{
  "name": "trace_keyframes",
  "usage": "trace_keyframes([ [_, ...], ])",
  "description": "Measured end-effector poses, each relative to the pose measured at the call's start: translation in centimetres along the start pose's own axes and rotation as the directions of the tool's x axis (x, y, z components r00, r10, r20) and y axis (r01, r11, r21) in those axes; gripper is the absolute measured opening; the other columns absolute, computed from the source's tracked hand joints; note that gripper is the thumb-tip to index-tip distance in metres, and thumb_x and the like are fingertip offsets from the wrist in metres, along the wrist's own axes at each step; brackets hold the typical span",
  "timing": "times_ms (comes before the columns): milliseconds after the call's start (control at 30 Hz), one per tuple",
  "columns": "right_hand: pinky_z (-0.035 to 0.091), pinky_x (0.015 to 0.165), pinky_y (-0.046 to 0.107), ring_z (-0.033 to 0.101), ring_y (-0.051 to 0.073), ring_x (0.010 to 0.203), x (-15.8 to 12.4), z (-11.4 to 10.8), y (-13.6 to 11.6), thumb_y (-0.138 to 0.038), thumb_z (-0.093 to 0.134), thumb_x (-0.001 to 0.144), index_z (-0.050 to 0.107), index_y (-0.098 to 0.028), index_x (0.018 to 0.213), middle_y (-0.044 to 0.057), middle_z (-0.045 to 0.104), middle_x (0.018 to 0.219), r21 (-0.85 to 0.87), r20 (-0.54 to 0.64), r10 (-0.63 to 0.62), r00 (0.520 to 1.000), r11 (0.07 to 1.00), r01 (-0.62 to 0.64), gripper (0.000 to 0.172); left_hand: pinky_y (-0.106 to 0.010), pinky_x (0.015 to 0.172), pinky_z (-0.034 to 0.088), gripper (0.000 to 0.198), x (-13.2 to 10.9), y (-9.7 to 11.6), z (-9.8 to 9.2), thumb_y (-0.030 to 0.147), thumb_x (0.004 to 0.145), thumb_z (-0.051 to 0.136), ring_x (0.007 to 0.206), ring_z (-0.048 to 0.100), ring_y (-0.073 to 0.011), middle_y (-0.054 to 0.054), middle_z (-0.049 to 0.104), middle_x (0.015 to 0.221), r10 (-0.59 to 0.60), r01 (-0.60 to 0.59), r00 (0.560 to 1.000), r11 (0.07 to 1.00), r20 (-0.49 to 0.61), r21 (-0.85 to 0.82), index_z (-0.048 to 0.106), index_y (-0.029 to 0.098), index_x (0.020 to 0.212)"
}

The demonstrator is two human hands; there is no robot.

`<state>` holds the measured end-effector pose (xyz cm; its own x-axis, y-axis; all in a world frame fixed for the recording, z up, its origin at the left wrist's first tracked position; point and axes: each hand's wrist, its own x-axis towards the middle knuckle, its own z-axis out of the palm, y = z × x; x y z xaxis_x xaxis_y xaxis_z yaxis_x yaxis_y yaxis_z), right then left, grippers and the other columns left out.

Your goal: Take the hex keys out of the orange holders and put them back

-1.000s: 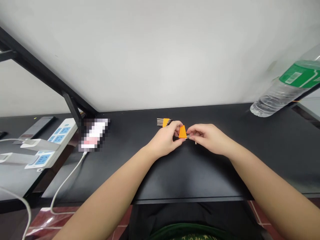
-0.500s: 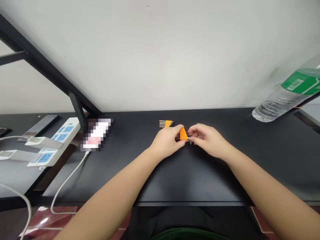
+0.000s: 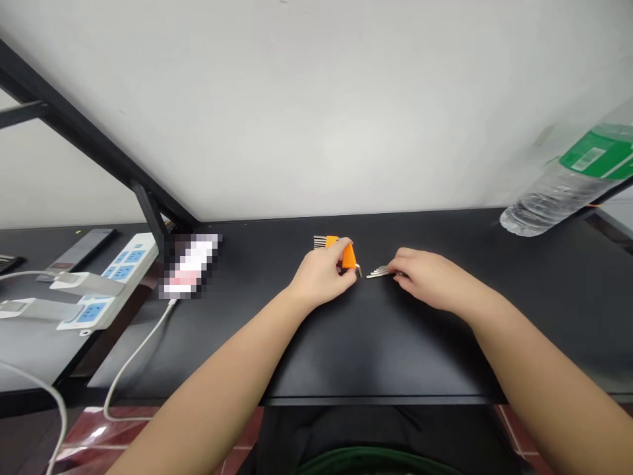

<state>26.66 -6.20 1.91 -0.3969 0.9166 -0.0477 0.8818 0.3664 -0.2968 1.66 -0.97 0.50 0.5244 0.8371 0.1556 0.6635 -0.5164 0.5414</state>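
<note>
My left hand (image 3: 324,270) is closed on an orange hex key holder (image 3: 349,256), pinched between thumb and fingers. The bent end of a hex key (image 3: 359,271) sticks out at the holder's lower right. My right hand (image 3: 425,277) has its fingers closed over several silver hex keys (image 3: 378,272) on the black tabletop. Their straight ends point left, and the rest is hidden under the fingers. Just behind my left hand lies a second orange holder (image 3: 331,241) with several hex keys in it, partly covered by that hand.
At the left, a charging phone (image 3: 192,264), its screen blurred, lies beside a white power strip (image 3: 111,280) with plugged-in chargers. A black metal frame (image 3: 93,138) slants above them. A large water bottle (image 3: 558,191) leans at the far right. The wall rises behind the table (image 3: 376,349).
My left hand has moved slightly left with the orange holder. My right hand has left the holder and gone right, down to the loose hex keys, which now show.
</note>
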Motion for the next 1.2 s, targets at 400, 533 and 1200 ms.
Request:
trace_keyframes([
  [400, 0.037, 0.058, 0.026, 0.054, 0.013, 0.065, -0.1, -0.4, -1.4, -0.015, 0.059, 0.082, 0.056, -0.022, 0.074, 0.0, 0.063, 0.082, 0.079, -0.016, -0.019, 1.0, 0.997, 0.021, 0.01, -0.029, 0.076, 0.052, 0.042, -0.1, -0.3, 0.2, 0.03, 0.082, 0.065, 0.076, 0.07, -0.0178, 0.004, 0.073, 0.085, 0.055, -0.055, 0.998, 0.998, 0.038, 0.003, 0.059, 0.028, 0.124],
  [533, 0.042, 0.063, 0.026, 0.058, 0.014, 0.067, -0.1, -1.1, -0.8, -0.016, 0.057, 0.083, 0.061, -0.021, 0.08, -0.001, 0.064, 0.078, 0.234, -0.093, -0.015, 0.996, 0.972, 0.037, 0.007, -0.028, 0.074, 0.051, 0.037, -0.2, -0.1, 0.2, 0.03, 0.083, 0.066, 0.073, 0.069, -0.0161, 0.005, 0.073, 0.083, 0.054, -0.054, 0.998, 0.999, 0.026, -0.007, 0.062, 0.028, 0.119],
  [1200, 0.054, 0.054, 0.026, 0.063, 0.014, 0.055, 1.1, 0.6, -1.8, -0.035, 0.072, 0.087, 0.067, -0.019, 0.084, 0.001, 0.069, 0.066, 0.824, 0.111, 0.21, 0.971, 0.528, -0.208, 0.017, -0.026, 0.069, 0.049, 0.036, -0.5, 0.8, 0.5, 0.034, 0.083, 0.072, 0.08, 0.063, -0.0153, 0.0, 0.069, 0.098, 0.223, -0.217, 0.974, 0.969, -0.039, 0.116, 0.065, 0.028, 0.118],
])
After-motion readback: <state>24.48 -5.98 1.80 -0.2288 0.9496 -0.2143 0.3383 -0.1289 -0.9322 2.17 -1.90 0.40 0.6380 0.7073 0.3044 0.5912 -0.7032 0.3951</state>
